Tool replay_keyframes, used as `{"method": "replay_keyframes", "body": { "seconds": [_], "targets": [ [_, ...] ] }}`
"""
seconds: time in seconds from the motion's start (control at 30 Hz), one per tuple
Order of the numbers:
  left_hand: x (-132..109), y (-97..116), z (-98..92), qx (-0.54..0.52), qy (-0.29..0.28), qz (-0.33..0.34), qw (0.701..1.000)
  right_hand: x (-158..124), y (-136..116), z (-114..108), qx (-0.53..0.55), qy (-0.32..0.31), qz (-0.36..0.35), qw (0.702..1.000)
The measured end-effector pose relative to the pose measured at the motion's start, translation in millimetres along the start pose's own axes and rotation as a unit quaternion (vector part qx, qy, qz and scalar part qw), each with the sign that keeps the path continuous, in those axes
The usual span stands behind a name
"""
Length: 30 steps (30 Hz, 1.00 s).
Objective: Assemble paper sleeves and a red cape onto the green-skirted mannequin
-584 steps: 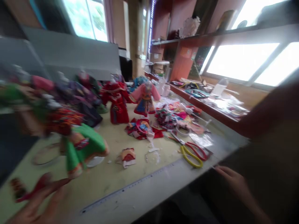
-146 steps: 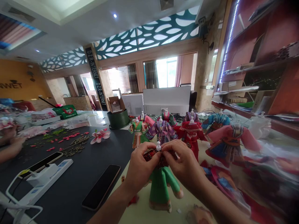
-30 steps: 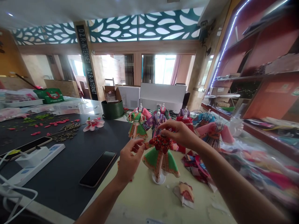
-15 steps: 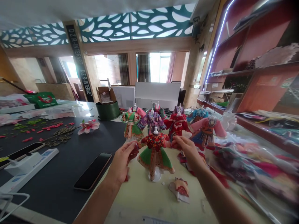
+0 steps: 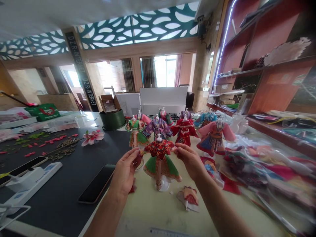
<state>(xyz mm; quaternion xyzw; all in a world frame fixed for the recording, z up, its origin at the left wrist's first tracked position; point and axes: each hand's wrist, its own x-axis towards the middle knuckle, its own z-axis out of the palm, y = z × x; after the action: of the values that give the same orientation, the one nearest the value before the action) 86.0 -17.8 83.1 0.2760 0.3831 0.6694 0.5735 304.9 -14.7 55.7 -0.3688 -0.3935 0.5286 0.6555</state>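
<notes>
A small doll dress (image 5: 160, 158) with a red patterned top and a green skirt stands on a white stand on the pale yellow table (image 5: 148, 210). My left hand (image 5: 125, 169) pinches the tip of its left sleeve. My right hand (image 5: 190, 161) pinches the tip of its right sleeve, so both sleeves are held out sideways. Behind it stands a row of several other dressed doll stands (image 5: 182, 130) in green, purple, red, blue and pink.
A small folded garment piece (image 5: 189, 198) lies right of the stand. Loose cloth pieces (image 5: 249, 164) pile up at the right. A dark phone (image 5: 97, 182) lies on the black mat (image 5: 56, 197), with a power strip (image 5: 29, 179) and a pink flower (image 5: 92, 137) further left.
A second ago my right hand was at the dress's collar; both hands have since gone out to the sleeve tips. The view has shifted slightly right.
</notes>
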Motion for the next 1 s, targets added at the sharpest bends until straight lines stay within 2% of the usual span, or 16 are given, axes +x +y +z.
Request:
{"method": "replay_keyframes", "body": {
  "seconds": [0.47,0.73,1.0],
  "targets": [
    [2,-6,1.5,0.009,0.008,0.035,0.999,-3,-1,5,0.037,0.035,-0.031,0.998],
    [1,-8,3.8,0.02,0.009,0.044,0.999,-9,2,7,-0.019,0.057,-0.07,0.996],
    [0,-9,2.7,0.036,0.026,0.044,0.998,-15,0,5,-0.077,0.071,-0.064,0.992]
  ]
}}
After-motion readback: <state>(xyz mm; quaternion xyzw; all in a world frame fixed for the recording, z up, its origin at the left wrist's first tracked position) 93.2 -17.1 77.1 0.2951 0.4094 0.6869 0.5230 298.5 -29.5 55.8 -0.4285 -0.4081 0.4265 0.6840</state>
